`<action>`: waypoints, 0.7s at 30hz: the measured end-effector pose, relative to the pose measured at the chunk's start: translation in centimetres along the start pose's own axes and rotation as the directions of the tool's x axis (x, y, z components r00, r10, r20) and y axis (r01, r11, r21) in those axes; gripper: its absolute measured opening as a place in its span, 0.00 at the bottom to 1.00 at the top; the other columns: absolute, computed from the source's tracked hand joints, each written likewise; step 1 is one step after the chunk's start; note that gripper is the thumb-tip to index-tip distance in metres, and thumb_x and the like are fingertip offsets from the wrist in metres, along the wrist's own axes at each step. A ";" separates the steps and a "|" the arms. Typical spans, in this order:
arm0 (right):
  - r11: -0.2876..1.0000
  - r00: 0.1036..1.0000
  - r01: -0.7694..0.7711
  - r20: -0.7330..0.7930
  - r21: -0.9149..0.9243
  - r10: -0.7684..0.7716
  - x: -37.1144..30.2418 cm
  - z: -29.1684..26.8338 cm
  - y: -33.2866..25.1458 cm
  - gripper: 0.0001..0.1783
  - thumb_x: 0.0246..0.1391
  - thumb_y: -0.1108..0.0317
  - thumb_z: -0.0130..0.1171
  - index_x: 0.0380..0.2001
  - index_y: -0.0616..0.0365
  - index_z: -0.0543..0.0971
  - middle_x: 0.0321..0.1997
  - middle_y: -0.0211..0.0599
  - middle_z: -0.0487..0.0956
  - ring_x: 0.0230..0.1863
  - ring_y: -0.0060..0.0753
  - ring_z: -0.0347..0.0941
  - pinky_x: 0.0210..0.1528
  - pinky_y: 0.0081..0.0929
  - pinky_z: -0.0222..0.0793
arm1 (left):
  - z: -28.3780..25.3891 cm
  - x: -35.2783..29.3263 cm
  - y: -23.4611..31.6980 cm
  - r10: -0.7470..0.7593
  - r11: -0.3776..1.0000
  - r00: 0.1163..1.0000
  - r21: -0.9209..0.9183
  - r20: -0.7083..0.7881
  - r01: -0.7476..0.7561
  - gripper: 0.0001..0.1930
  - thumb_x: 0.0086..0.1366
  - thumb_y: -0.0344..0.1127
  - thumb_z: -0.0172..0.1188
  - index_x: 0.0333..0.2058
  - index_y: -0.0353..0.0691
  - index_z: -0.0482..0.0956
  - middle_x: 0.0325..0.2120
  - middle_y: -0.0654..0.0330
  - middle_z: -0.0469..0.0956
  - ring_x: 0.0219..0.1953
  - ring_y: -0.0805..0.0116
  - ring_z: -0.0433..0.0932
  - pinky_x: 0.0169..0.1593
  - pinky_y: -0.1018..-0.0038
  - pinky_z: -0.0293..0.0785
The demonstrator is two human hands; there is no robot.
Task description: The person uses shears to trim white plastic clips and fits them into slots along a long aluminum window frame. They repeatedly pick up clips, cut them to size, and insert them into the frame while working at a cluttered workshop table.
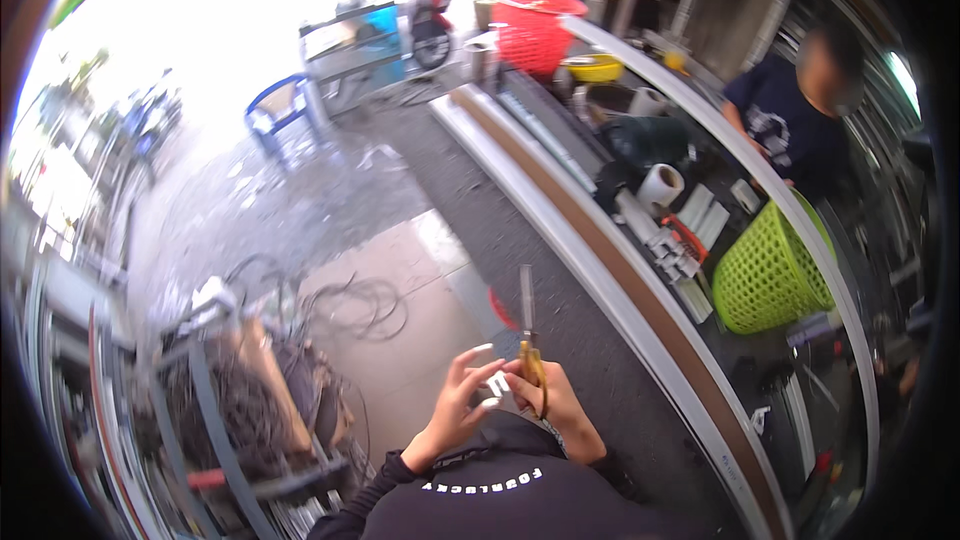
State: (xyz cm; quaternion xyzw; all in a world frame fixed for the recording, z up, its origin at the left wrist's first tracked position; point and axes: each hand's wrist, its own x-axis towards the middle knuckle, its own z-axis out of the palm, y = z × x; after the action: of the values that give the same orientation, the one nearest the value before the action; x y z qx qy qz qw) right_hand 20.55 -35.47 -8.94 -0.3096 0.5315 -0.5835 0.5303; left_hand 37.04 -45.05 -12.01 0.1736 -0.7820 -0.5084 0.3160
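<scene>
My right hand [562, 402] is closed on a pair of scissors [530, 340] with yellow handles, the blades pointing up and away from me. Close beside it on the left, my left hand [455, 405] has its fingers spread and slightly bent. White coverings, possibly tape, show on some of its fingertips. Between the two hands is a small white piece [498, 383], near the right hand's fingertips; its kind is too small to make out. Both hands are in front of my black top [480, 490].
Long white and brown profiles [600, 270] run diagonally on my right. Beyond them are a green basket [765, 275], a white roll [660, 185] and a person [800, 110]. A red basket [530, 30] stands farther off. Left lie coiled cable [355, 308] and a metal rack [215, 440].
</scene>
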 end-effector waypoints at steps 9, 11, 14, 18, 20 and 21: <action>0.984 0.982 0.161 -0.112 0.077 -0.152 16.1 -2.4 -5.5 0.14 0.61 0.62 0.65 0.40 0.62 0.84 0.24 0.26 0.76 0.19 0.15 0.67 0.20 0.18 0.58 | -4.8 19.3 -8.6 0.108 0.990 0.993 -0.095 0.036 -0.104 0.17 0.56 0.35 0.68 0.43 0.32 0.82 0.61 0.46 0.66 0.46 0.58 0.79 0.52 0.64 0.73; 0.973 0.961 0.186 -0.234 0.140 -0.150 18.3 -3.0 -5.4 0.14 0.59 0.63 0.67 0.40 0.64 0.82 0.24 0.28 0.77 0.19 0.16 0.67 0.19 0.18 0.60 | -5.1 22.8 -10.6 0.098 0.964 0.988 -0.259 0.123 -0.064 0.16 0.52 0.31 0.70 0.40 0.35 0.82 0.60 0.48 0.66 0.45 0.59 0.79 0.52 0.64 0.73; 0.947 0.896 0.264 -0.409 0.182 -0.172 21.5 -3.0 -5.3 0.16 0.57 0.63 0.70 0.40 0.65 0.81 0.25 0.29 0.78 0.19 0.16 0.68 0.19 0.18 0.63 | -6.8 29.6 -13.5 0.302 0.948 0.882 -0.212 0.361 -0.238 0.18 0.47 0.28 0.72 0.39 0.41 0.83 0.58 0.50 0.67 0.44 0.59 0.79 0.51 0.64 0.74; 0.914 0.787 0.347 -0.595 0.209 -0.163 25.6 -2.1 -5.5 0.15 0.56 0.62 0.71 0.40 0.62 0.82 0.25 0.28 0.78 0.19 0.15 0.69 0.20 0.16 0.61 | -8.5 37.3 -16.2 0.381 0.920 0.717 -0.316 0.584 -0.232 0.19 0.44 0.36 0.77 0.37 0.43 0.85 0.55 0.51 0.70 0.45 0.57 0.79 0.53 0.59 0.73; 0.915 0.737 0.353 -0.661 0.196 -0.143 27.3 -1.5 -5.8 0.15 0.56 0.62 0.72 0.39 0.60 0.82 0.25 0.27 0.78 0.20 0.15 0.69 0.20 0.15 0.61 | -8.8 40.6 -17.3 0.474 0.880 0.593 -0.361 0.650 -0.308 0.20 0.44 0.41 0.78 0.37 0.45 0.86 0.53 0.51 0.71 0.46 0.55 0.79 0.54 0.56 0.72; 0.911 0.694 0.372 -0.705 0.176 -0.147 27.9 -1.3 -5.8 0.15 0.55 0.62 0.72 0.39 0.60 0.82 0.25 0.27 0.79 0.20 0.15 0.69 0.21 0.15 0.61 | -8.6 41.9 -17.6 0.479 0.878 0.563 -0.376 0.674 -0.297 0.20 0.43 0.43 0.78 0.37 0.45 0.86 0.52 0.52 0.72 0.46 0.54 0.79 0.55 0.55 0.71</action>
State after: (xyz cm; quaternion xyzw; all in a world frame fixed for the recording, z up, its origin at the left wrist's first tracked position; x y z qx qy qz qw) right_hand 10.79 -62.30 -9.36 -0.0626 0.5408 -0.8001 0.2520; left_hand 10.98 -83.24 -12.22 -0.2649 -0.7984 -0.5337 0.0866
